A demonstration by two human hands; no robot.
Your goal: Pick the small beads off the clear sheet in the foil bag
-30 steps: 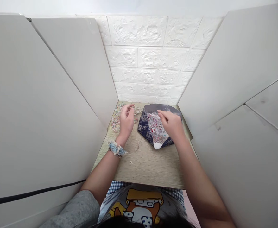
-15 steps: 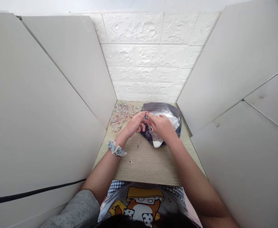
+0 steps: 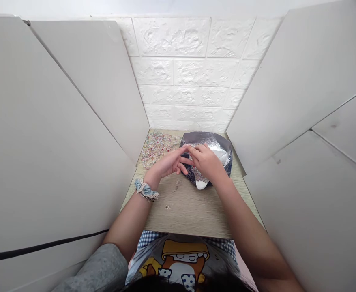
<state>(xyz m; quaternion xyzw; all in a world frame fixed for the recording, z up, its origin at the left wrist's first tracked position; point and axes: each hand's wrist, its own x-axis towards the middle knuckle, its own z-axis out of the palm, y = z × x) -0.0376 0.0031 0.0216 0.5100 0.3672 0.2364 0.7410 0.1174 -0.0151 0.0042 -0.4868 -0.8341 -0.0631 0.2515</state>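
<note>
My left hand [image 3: 171,162] and my right hand [image 3: 206,161] meet fingertip to fingertip over the left edge of a dark blue patterned bag [image 3: 223,151] with a silver lining, which holds small coloured beads. Both hands pinch something too small to make out between their fingertips. A pile of beaded bracelets [image 3: 156,147] lies to the left of the bag, just beyond my left hand. A blue scrunchie [image 3: 146,190] sits on my left wrist.
The wooden table [image 3: 190,211] is narrow, walled in by white panels on the left [image 3: 59,142] and right [image 3: 302,142] and a white brick wall [image 3: 190,81] behind. A few loose beads [image 3: 175,187] lie on the table. A black cable [image 3: 44,245] runs along the left panel.
My left hand left the bracelet pile and came right to meet my right hand at the bag's edge. My right hand shifted left out of the bag.
</note>
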